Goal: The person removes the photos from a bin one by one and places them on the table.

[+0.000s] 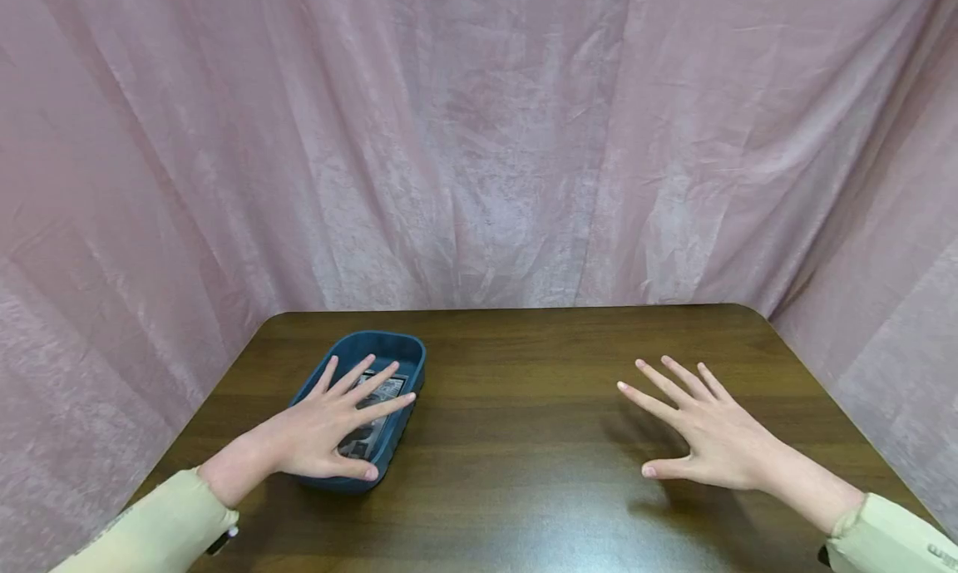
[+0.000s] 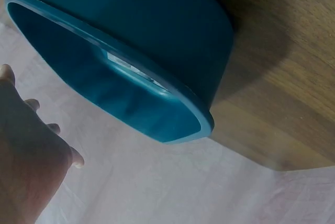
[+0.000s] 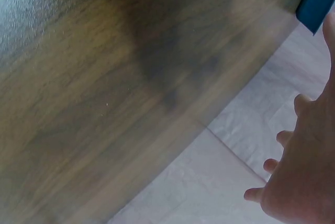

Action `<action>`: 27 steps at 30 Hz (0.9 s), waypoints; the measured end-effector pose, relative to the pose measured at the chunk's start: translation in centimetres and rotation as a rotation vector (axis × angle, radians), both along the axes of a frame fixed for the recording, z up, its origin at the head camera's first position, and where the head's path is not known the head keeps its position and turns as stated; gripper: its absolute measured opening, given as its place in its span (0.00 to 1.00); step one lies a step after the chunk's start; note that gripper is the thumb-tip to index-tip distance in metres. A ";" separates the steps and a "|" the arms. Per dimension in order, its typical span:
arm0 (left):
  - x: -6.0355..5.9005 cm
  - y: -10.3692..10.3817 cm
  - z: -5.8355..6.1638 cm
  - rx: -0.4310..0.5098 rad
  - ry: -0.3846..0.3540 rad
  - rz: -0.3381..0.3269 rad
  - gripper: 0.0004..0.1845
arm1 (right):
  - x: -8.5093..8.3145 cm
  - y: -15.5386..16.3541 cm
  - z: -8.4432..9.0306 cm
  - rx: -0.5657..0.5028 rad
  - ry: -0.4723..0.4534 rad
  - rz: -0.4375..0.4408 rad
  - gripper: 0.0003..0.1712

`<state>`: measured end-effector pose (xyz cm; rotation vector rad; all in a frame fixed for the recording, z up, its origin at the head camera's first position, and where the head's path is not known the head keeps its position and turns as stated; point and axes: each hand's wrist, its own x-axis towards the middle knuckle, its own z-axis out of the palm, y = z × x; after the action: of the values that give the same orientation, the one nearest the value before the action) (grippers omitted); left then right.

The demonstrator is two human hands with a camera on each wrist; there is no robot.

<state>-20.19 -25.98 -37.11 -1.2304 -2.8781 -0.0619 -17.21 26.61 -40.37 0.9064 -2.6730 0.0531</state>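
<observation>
My left hand hovers over a dark blue plastic bin, its fingers spread wide and holding nothing. Inside the bin lies a flat packet with a black, white and grey printed face, partly hidden under the fingers. The left wrist view has the bin's side wall and rim close by, with the left hand beyond the rim. Over the right part of the table, my right hand is held with fingers splayed, casting a shadow on the wood. Nothing is in it.
The brown wood-grain table has rounded far corners. Pinkish curtains hang behind it and along both sides. A corner of the blue bin shows at the top right of the right wrist view.
</observation>
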 end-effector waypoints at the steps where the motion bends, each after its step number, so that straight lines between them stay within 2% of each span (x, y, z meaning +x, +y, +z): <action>1: 0.0 0.1 0.0 0.002 0.002 -0.002 0.50 | 0.1 0.0 0.0 0.001 -0.003 -0.002 0.55; 11: -0.1 0.1 0.1 -0.006 -0.004 0.004 0.50 | 0.3 0.5 0.9 0.001 -0.068 -0.041 0.56; 21: -0.3 -0.2 0.1 0.015 0.021 0.012 0.50 | -0.2 0.0 1.2 -0.006 -0.033 -0.019 0.57; 27: -0.2 -1.2 -0.2 0.092 -0.011 0.082 0.51 | -0.7 -0.8 1.5 -0.006 -0.067 -0.009 0.58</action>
<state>-20.41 -27.15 -37.28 -1.0990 -2.8955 -0.1990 -17.92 25.82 -38.86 0.9066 -2.7366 0.0913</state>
